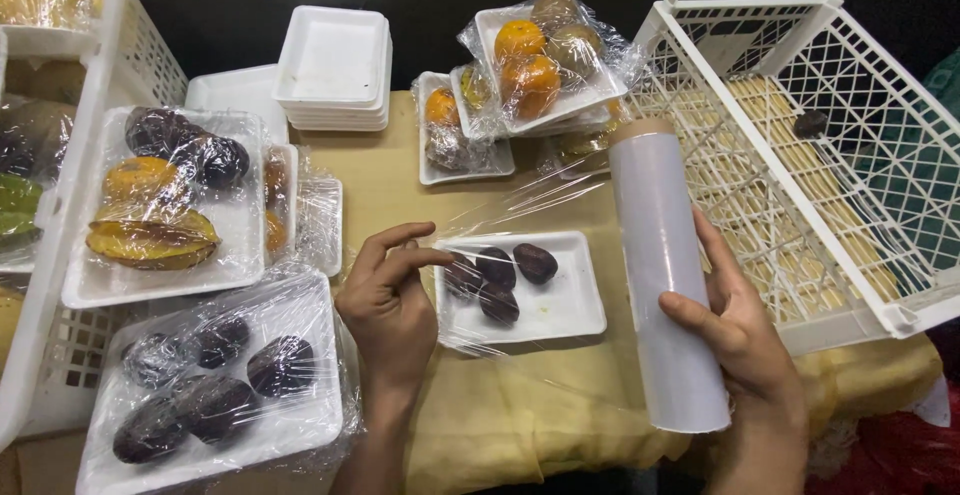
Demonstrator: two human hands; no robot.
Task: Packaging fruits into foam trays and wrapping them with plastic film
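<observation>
My right hand (735, 320) grips a roll of clear cling film (662, 255), held upright just right of a white foam tray (565, 305) that carries three dark purple fruits (498, 277). A sheet of film stretches from the roll leftward over the tray. My left hand (390, 295) pinches the film's edge at the tray's left side, thumb and forefinger together on it. The tray rests on a yellow cloth (480, 415) covering the table.
Wrapped trays of dark fruits (215, 380) and mixed fruits (165, 205) lie at left on a white crate (40, 285). A stack of empty foam trays (333, 65) stands at the back. Wrapped orange-fruit trays (535, 60) sit behind. A tilted white lattice crate (830, 145) is at right.
</observation>
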